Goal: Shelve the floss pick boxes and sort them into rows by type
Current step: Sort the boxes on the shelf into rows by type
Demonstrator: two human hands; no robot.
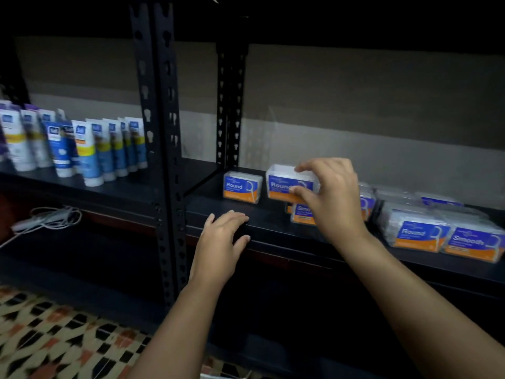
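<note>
Head view: the right hand point(332, 191) pinches a "Round" box point(284, 184), thumb low on its front and fingers point(306, 167) over the top, holding it above the shelf point(218, 206), long axis running left to right. Just left of it, apart, a second Round box point(241, 187) stands near the back by the upright post point(231, 105); the open spot beside that one looks like the likely set-down place. Under the held box lies a Smooth box point(302, 213), close enough to be knocked. The left hand point(222, 237) rests flat on the shelf edge, fingers relaxed, holding nothing. At right sits an unsorted pile point(437, 231); tubes point(82, 149) stand far left.
</note>
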